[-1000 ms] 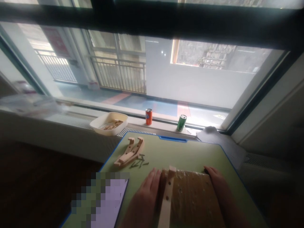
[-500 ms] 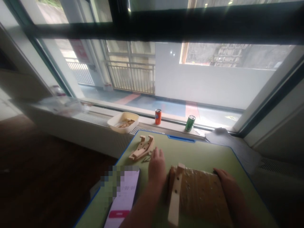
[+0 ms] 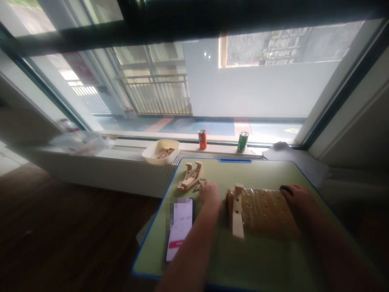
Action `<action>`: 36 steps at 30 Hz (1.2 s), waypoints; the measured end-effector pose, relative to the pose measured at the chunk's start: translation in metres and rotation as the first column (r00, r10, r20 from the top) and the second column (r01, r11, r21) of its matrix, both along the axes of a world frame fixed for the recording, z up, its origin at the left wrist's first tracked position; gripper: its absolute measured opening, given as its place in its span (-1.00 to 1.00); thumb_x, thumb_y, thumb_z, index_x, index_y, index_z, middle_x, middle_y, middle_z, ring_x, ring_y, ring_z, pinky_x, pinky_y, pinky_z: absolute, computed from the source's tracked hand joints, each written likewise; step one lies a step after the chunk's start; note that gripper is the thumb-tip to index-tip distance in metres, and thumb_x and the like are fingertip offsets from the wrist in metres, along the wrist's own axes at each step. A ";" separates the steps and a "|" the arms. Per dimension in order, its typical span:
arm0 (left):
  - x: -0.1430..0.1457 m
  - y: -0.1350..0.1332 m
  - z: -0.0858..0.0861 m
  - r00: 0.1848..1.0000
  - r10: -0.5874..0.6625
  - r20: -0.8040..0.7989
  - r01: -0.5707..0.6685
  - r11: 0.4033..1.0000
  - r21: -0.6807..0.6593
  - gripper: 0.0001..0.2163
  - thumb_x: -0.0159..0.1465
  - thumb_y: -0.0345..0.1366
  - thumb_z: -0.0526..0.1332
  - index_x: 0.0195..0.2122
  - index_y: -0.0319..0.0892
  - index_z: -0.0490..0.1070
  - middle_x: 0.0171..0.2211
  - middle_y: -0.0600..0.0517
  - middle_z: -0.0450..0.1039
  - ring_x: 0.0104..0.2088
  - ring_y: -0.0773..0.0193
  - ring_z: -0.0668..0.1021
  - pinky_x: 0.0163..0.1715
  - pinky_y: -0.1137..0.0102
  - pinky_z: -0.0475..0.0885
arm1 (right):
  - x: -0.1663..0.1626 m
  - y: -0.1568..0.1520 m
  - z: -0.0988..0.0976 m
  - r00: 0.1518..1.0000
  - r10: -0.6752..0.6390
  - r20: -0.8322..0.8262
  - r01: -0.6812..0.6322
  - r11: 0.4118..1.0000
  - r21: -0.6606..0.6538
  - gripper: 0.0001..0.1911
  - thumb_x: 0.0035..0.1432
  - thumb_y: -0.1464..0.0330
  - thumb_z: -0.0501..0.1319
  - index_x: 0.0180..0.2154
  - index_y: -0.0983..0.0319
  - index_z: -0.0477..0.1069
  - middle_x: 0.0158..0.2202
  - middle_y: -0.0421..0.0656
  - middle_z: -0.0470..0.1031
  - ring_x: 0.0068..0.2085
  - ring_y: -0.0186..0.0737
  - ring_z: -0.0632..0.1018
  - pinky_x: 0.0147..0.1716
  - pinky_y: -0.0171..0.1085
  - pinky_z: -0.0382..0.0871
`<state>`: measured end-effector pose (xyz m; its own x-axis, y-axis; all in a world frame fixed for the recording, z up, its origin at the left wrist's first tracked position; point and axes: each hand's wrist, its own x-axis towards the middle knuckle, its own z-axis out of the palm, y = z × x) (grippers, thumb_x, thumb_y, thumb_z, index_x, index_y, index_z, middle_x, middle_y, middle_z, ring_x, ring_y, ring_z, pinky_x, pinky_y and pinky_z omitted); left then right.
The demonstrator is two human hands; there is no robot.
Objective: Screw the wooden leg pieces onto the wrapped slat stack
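Note:
A flat wooden board [image 3: 264, 207] with small holes lies on the green mat [image 3: 261, 259]. A pale wooden strip [image 3: 237, 211] stands across the board's left end. My right hand [image 3: 296, 194] grips the board's right end. My left hand [image 3: 209, 194] is stretched forward left of the board, its fingers curled down onto several small dark screws [image 3: 199, 185]. Just beyond the screws lies a pair of wooden bracket pieces [image 3: 191, 178]. What the fingers pinch is hidden.
A phone [image 3: 180, 227] with a lit screen lies on the mat's left side. On the window sill stand a cream basket [image 3: 161, 152] of wooden parts, an orange can [image 3: 202, 139] and a green can [image 3: 242, 142]. A plastic bag [image 3: 79, 140] lies far left.
My left hand left the board's left end and moved forward to the screws by the brackets. The right hand stayed on the board. The camera tilted down and shifted.

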<state>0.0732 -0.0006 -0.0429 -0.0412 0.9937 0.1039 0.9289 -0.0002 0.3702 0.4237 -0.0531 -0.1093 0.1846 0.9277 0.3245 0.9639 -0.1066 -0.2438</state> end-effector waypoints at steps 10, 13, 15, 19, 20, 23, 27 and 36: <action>-0.002 -0.014 0.032 0.730 -0.363 0.579 0.319 0.930 0.181 -0.81 0.26 -0.26 0.04 -0.21 -0.23 0.35 -0.27 -0.08 0.43 -0.30 0.28 0.45 -0.27 0.36 0.33 | -0.006 -0.002 0.006 0.994 -0.076 -0.081 0.088 0.983 0.163 -0.64 0.18 0.29 -0.07 -0.09 0.28 0.35 -0.16 0.03 0.40 -0.15 -0.08 0.42 -0.16 -0.14 0.26; -0.005 -0.021 0.040 0.553 -0.435 0.711 0.429 0.880 0.204 -0.75 0.22 -0.17 0.10 -0.19 -0.22 0.36 -0.31 -0.03 0.46 -0.41 0.36 0.45 -0.41 0.45 0.36 | -0.008 0.002 0.009 0.993 -0.036 -0.112 0.060 0.974 0.217 -0.64 0.15 0.26 -0.03 -0.10 0.28 0.35 -0.18 0.01 0.40 -0.14 -0.09 0.43 -0.15 -0.13 0.28; -0.006 -0.026 0.042 0.476 -0.441 0.761 0.464 0.861 0.210 -0.72 0.20 -0.13 0.12 -0.20 -0.23 0.37 -0.32 -0.03 0.46 -0.46 0.39 0.44 -0.47 0.47 0.35 | -0.013 0.001 0.015 0.991 -0.001 -0.131 0.035 0.966 0.254 -0.62 0.09 0.19 0.05 -0.12 0.29 0.35 -0.20 0.01 0.41 -0.17 -0.08 0.44 -0.16 -0.12 0.31; -0.008 -0.036 0.042 0.385 -0.397 0.833 0.451 0.869 0.206 -0.71 0.16 -0.13 0.16 -0.18 -0.23 0.39 -0.31 -0.04 0.46 -0.39 0.35 0.46 -0.44 0.47 0.37 | -0.029 -0.009 0.043 0.981 0.081 -0.175 -0.018 0.942 0.334 -0.67 0.07 0.18 0.08 -0.26 0.29 0.40 -0.28 0.01 0.43 -0.25 -0.09 0.47 -0.22 -0.13 0.34; -0.008 -0.038 0.040 0.376 -0.392 0.840 0.444 0.871 0.208 -0.70 0.16 -0.14 0.16 -0.17 -0.22 0.40 -0.31 -0.03 0.46 -0.38 0.34 0.47 -0.43 0.46 0.38 | -0.035 -0.014 0.055 0.977 0.099 -0.190 -0.025 0.934 0.355 -0.68 0.10 0.18 0.05 -0.28 0.28 0.40 -0.30 0.00 0.45 -0.28 -0.11 0.47 -0.24 -0.14 0.35; -0.008 -0.043 0.033 0.389 -0.408 0.826 0.456 0.864 0.212 -0.72 0.18 -0.16 0.15 -0.16 -0.21 0.40 -0.36 -0.01 0.46 -0.39 0.31 0.49 -0.42 0.44 0.39 | -0.062 -0.028 0.096 0.959 0.155 -0.236 -0.049 0.914 0.403 -0.69 0.16 0.20 0.02 -0.18 0.24 0.37 -0.28 -0.07 0.48 -0.27 -0.17 0.50 -0.25 -0.21 0.36; -0.008 -0.045 0.022 0.422 -0.413 0.807 0.454 0.867 0.206 -0.77 0.18 -0.17 0.14 -0.24 -0.22 0.37 -0.48 0.04 0.43 -0.48 0.34 0.46 -0.50 0.47 0.35 | -0.117 -0.036 0.149 0.875 0.383 -0.296 -0.301 0.909 0.288 -0.73 0.13 0.19 0.09 -0.21 0.17 0.42 -0.30 -0.17 0.52 -0.31 -0.24 0.51 -0.31 -0.28 0.37; 0.000 -0.037 0.006 0.478 -0.523 0.705 0.437 0.838 0.326 -0.83 0.21 -0.20 0.11 -0.31 -0.19 0.37 -0.18 -0.05 0.40 -0.20 0.24 0.46 -0.31 0.41 0.38 | -0.184 0.004 0.149 0.858 0.490 -0.157 -0.477 0.872 0.115 -0.83 0.06 0.28 0.18 -0.29 0.15 0.48 -0.33 -0.16 0.53 -0.32 -0.23 0.50 -0.33 -0.28 0.32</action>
<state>0.0732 -0.0377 -0.0372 0.3355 0.8704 0.3602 0.1618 -0.4299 0.8882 0.2395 -0.0493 0.0394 -0.2210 0.8914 0.3957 0.8304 0.3848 -0.4030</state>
